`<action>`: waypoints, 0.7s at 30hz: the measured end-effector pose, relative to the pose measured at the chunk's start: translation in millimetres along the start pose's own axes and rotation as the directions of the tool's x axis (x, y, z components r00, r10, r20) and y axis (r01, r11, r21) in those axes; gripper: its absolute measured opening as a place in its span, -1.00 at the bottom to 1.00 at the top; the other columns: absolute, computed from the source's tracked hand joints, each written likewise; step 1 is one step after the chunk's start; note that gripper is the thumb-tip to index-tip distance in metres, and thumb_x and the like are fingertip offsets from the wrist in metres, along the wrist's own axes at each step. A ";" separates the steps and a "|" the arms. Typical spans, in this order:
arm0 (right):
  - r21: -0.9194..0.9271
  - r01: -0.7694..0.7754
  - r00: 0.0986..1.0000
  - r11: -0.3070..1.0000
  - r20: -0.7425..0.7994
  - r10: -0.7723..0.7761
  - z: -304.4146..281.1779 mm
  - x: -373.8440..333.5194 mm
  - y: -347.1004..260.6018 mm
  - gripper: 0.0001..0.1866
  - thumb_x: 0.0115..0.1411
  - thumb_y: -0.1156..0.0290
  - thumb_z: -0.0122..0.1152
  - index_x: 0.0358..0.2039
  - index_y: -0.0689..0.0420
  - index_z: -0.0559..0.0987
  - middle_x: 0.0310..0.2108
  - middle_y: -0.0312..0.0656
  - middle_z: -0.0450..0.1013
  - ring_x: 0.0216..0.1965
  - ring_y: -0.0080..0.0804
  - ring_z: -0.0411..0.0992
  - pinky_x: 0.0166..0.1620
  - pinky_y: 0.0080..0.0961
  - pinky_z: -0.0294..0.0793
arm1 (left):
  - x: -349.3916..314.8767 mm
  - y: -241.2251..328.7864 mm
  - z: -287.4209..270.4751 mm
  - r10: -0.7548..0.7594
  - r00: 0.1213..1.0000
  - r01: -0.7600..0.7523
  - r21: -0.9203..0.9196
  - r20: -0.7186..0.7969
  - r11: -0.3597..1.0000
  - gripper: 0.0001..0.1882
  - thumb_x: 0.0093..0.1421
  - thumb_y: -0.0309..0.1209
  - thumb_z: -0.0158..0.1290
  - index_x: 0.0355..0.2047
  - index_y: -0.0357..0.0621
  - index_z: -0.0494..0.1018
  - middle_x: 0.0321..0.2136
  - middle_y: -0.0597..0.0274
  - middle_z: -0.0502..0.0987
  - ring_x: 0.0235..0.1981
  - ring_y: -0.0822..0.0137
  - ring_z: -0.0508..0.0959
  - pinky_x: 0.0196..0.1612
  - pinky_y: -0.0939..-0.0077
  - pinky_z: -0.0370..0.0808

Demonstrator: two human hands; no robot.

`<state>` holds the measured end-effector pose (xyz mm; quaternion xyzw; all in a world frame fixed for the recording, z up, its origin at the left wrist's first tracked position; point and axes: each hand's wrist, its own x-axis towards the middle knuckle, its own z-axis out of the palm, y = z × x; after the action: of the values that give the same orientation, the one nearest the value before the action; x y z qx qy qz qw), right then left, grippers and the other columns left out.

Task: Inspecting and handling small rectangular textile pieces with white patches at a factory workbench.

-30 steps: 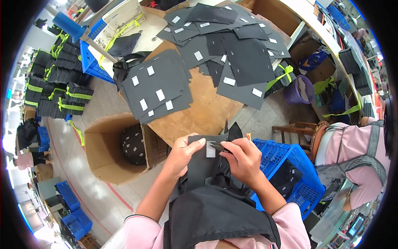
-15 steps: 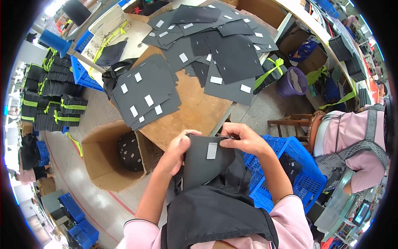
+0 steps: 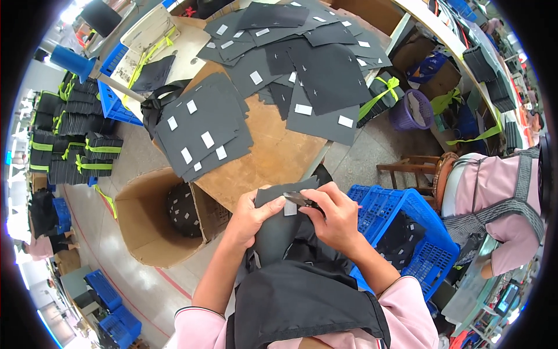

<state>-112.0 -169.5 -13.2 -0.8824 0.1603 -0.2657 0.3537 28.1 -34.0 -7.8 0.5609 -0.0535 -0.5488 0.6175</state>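
Note:
My left hand (image 3: 251, 218) is closed on a dark grey fabric panel (image 3: 273, 235), its thumb on the face near a white label (image 3: 290, 208). The panel is held up over my lap, its top edge bent. In my right hand (image 3: 334, 216) is a pair of small thread snips (image 3: 297, 199), gripped between thumb and fingers. Their metal blades lie across the panel at the label's upper end, close to my left thumb. My fingers partly hide the handle.
Ahead, a wooden board (image 3: 273, 145) bears a stack of labelled grey panels (image 3: 203, 122) and a larger spread pile (image 3: 328, 75). A cardboard box (image 3: 145, 227) stands at left, a blue crate (image 3: 378, 215) at right. A seated person (image 3: 494, 198) is at far right.
My right hand has let go of the panel's upper right corner and now has thread snips at the label. My left hand keeps its hold, and the panel has bent.

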 end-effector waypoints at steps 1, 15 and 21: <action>-0.043 0.016 0.999 0.999 0.052 -0.014 2.4 1.7 1.2 -0.67 -0.15 0.50 0.33 -0.29 0.12 0.51 -0.49 -0.18 0.35 -0.55 -0.23 0.36 -0.49 -0.45 0.35 | -0.4 1.0 -0.6 0.003 1.000 -0.003 0.008 -0.010 1.000 -0.71 0.07 -0.35 0.18 -0.25 -0.27 0.45 -0.38 0.28 0.51 -0.37 0.46 0.51 -0.28 0.56 0.47; 0.706 -0.675 0.508 -0.213 0.655 0.560 20.7 -8.6 5.6 -0.68 0.14 0.34 0.19 -0.14 0.23 0.42 -0.62 -0.34 0.34 -0.75 -0.69 0.20 -0.67 -0.66 0.26 | -2.3 -20.4 -7.7 0.289 0.870 -0.442 -0.375 -0.399 0.815 -0.52 0.17 -0.29 0.08 0.06 -0.16 0.25 -0.07 0.20 0.42 -0.05 0.27 0.42 0.02 0.35 0.39; 0.383 -0.766 0.624 0.516 0.634 0.457 -16.1 44.9 4.0 -0.82 0.07 0.51 0.17 -0.26 0.19 0.51 -0.52 -0.31 0.45 -0.51 -0.65 0.38 -0.66 -0.60 0.33 | -29.9 37.3 -19.3 0.912 0.410 -0.473 0.853 -0.009 0.221 -0.04 0.00 0.03 0.16 0.21 -0.34 0.00 0.18 -0.03 0.13 0.21 0.14 0.15 0.22 0.27 0.05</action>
<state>-85.5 -202.1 9.7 -0.6269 0.2855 0.0598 0.7224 52.5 -8.3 29.7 0.7859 -0.3619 0.0616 0.4976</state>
